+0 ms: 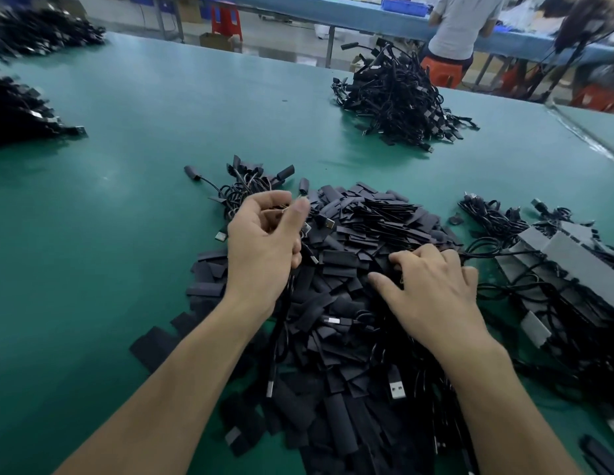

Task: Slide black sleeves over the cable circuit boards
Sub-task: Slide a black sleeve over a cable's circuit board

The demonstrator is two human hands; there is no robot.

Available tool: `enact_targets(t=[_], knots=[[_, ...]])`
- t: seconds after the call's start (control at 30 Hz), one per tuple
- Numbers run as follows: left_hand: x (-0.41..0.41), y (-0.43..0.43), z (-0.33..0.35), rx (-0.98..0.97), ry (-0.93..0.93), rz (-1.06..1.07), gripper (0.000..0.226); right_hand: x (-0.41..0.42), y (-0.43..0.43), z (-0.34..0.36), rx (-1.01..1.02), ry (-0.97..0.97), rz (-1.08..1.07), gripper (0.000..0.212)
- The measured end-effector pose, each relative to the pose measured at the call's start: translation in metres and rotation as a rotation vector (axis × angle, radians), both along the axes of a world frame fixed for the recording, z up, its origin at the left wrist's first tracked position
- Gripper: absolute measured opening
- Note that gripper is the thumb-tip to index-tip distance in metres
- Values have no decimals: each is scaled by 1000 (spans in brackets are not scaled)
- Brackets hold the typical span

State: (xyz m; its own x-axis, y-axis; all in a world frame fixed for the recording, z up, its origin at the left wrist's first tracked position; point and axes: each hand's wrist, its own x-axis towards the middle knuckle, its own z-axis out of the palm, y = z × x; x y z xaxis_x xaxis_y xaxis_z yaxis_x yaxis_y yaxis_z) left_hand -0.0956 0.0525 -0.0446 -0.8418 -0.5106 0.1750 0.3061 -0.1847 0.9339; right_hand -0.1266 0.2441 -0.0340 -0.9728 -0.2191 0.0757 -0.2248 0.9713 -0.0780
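So the left hand is lifted a bit above the green worktop, fingers curled tight round a bundle of cables. The bundle hangs from the fist back toward the person's body, metal plugs at the low end. Thumb and forefinger are pinching something small at the top, but I can't make out if it's a board end.

The right hand is palm down on the heap of sleeves, fingertips bent into it and thumb stuck out toward the left hand. I can't tell if it has actually nipped one yet.

The sleeves are short flat black tubes, matte, lying at all angles, and the heap fills the space between and in front of both hands. The right hand is clearly the nearer one. My guess is whatever sleeve it picks has to be turned so its open end lines up with the cable end held up on the left.

More cables with bare grey boards lie off to the right.
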Motion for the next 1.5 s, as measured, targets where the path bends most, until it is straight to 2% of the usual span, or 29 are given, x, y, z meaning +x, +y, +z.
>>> enact_targets(t=[0.1,0.27,0.37,0.43,0.53,0.6,0.83,0.93,1.1,1.17,1.37,1.5], knots=[[-1,3,-3,-72,-27,-43,12,2,-4,-3,-66,46,-22,38],[2,7,-3,-78,-40,-121,17,2,-5,-6,-221,204,6,10],[3,8,-4,-72,-59,-167,17,0,-5,-6,-260,270,-9,24],[3,7,-6,-107,-80,-179,17,-1,-5,-5,-304,259,82,35],[3,6,-12,-194,-118,-188,20,0,-10,-7,-222,161,240,36],[3,7,-15,-261,-136,-198,21,-2,-12,-8,-176,98,248,38],[3,8,-16,-277,-153,-262,9,-3,-11,-9,-333,169,189,22],[3,8,-15,-267,-164,-292,13,-3,-8,-8,-350,160,177,16],[3,9,-13,-267,-196,-308,25,-6,-13,-10,-164,5,230,40],[4,8,-13,-269,-194,-316,26,-7,-14,-12,-155,6,214,39],[5,9,-15,-293,-152,-321,7,-7,-7,-18,-433,147,199,16],[6,9,-15,-280,-136,-305,7,-8,-1,-15,-658,230,180,4]])
